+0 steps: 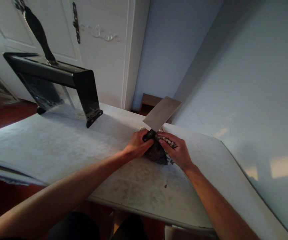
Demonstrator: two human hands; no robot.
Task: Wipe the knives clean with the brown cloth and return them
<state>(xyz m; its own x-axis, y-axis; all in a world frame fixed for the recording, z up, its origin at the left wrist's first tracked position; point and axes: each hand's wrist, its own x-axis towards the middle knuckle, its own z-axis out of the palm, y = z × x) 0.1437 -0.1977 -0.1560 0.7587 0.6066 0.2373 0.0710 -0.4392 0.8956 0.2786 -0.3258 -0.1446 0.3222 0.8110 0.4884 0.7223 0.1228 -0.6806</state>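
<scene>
the left hand [139, 143] is closed around a knife [162, 113] by its black handle [149, 134], the broad blade pointing to one o'clock. the right hand [177, 150] is nearly closed, thumb and fingers pinching the speckled edge of a dark bundle [156, 155] at the knife's base. the bundle is between the hands, over the table [79, 146]; it may be cloth, though shade makes that hard to tell. from the hands, a black stand [81, 78] is at ten o'clock, a white cupboard [104, 60] at eleven, a brown box [153, 99] at twelve.
</scene>
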